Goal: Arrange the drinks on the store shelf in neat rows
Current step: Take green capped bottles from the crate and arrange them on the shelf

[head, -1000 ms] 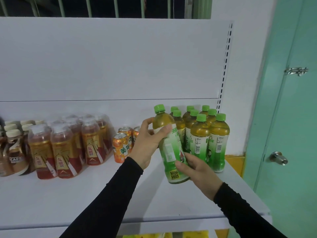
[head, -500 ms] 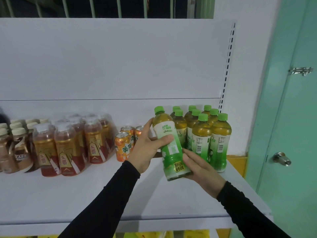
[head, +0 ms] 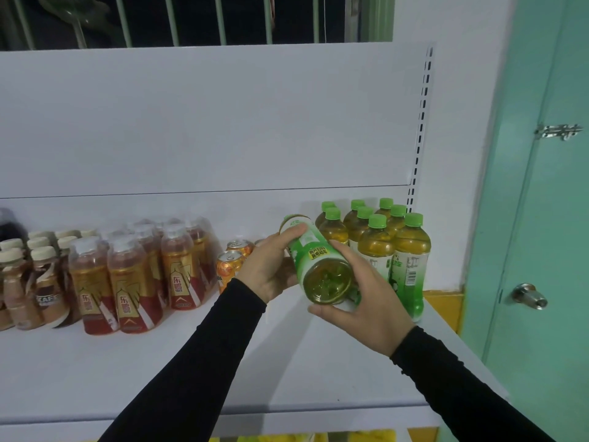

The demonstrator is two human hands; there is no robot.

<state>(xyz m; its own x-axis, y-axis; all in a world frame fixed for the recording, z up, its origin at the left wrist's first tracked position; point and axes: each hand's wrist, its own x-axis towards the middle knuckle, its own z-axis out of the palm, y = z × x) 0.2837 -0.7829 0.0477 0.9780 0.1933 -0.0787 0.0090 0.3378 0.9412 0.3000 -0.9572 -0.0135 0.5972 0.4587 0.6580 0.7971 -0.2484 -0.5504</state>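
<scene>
half a second ago the green tea bottle (head: 314, 260) stood nearly upright; now it is tipped, base toward the camera, above the white shelf (head: 95, 371). the left hand (head: 271, 269) grips its upper part, the right hand (head: 366, 301) curls round its base. a teal door (head: 541, 218) stands rightmost.

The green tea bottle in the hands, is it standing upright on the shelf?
No, the green tea bottle is tipped over, its base facing the camera.

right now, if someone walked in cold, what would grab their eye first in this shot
The green tea bottle tipped on its side in mid-air, base toward the camera, held by the left hand and right hand above the white shelf. Just right of it stands a block of green-capped bottles; red-and-gold bottles fill the left.
</scene>
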